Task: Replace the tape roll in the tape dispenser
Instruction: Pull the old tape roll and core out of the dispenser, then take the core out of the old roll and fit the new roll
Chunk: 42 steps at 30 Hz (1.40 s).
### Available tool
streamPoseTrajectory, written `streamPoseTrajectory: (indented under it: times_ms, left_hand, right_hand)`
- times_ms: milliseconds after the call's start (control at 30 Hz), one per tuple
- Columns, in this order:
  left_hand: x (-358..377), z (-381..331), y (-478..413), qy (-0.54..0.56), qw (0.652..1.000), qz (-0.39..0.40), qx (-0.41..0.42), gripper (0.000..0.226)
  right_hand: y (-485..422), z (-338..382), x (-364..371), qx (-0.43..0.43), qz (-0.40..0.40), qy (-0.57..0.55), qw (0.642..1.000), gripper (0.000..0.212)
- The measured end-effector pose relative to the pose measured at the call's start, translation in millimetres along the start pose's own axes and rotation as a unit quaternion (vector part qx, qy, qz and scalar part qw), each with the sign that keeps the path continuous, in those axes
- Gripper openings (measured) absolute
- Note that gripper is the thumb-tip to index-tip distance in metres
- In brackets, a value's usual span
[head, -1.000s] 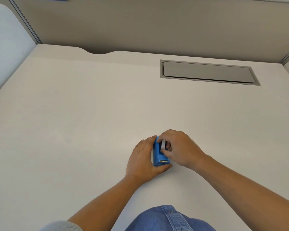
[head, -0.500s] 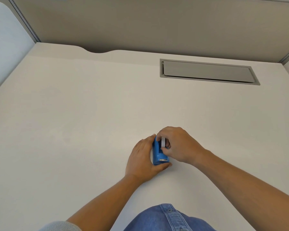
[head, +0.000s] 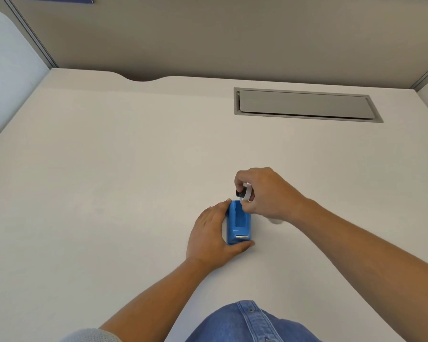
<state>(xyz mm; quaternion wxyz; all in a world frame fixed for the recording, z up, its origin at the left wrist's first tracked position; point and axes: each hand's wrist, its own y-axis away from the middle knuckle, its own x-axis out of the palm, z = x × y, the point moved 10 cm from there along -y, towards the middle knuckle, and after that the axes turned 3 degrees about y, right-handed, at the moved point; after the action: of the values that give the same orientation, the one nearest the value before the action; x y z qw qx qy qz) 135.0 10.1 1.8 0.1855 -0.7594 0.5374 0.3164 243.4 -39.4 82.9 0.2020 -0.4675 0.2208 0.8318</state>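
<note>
Head view, looking forward and down: one pale tabletop (head: 109,193) carrying one blue tape dispenser (head: 239,224), with two bare hands at work on it. One left hand (head: 211,236) lies against the dispenser's left side, fingers along the far end and thumb curled round the near end, its grip closed on the body and holding it down on the tabletop. One right hand (head: 265,193) is raised just beyond the dispenser's far end; its grip pinches one tape roll (head: 246,192), a white ring on a dark core, clear of the dispenser and just above its far rim. The dispenser's top cavity stands open and vacant, and one metal cutter strip (head: 242,236) shows at its near end. One small white object, blurred and mostly hidden, lies on the tabletop under the right wrist; what it is cannot be told. One grey rectangular hatch (head: 307,104) is set flush in the far right of the tabletop. One denim garment (head: 245,324) fills the lower edge.
</note>
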Motion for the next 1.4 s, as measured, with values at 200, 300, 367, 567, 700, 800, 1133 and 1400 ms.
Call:
streamPoseTrajectory:
  times_ms: [200,300,367,567,700,800,1133,1400]
  left_hand:
    - [0.2,-1.6,0.7,0.019,0.999,0.022,-0.017,0.102]
    - [-4.0,-0.3,6.0,0.094,0.993,0.048,-0.048,0.111]
    - [-18.3,-2.6,13.2,0.149,0.986,0.023,-0.070,0.101]
    - [-35.7,-36.8,39.1,0.305,0.945,0.028,-0.113,0.037]
    - [-40.0,-43.0,50.6,0.389,0.908,-0.006,-0.154,0.022]
    - [-39.5,-44.7,56.7,0.466,0.868,0.002,-0.173,0.028]
    - [-46.0,-61.2,72.9,0.537,0.827,0.009,-0.165,0.030]
    - [-49.5,-55.4,79.4,0.561,0.807,-0.015,-0.186,0.031]
  right_hand:
    - [8.1,12.8,-2.4,-0.015,0.027,0.012,0.999,0.024]
    - [24.1,14.5,6.8,-0.017,0.038,0.015,0.999,0.025]
    - [37.4,14.6,8.8,-0.018,0.036,0.014,0.999,0.025]
    - [74.4,30.7,5.8,-0.018,0.030,-0.025,0.999,0.023]
    - [92.5,38.9,-7.8,-0.006,-0.007,-0.120,0.993,0.032]
    - [103.2,32.9,-16.7,0.024,-0.051,-0.226,0.972,0.043]
    - [128.4,21.0,-16.3,0.053,-0.117,-0.358,0.925,0.033]
    - [132.4,-10.0,-9.3,0.100,-0.163,-0.362,0.912,0.033]
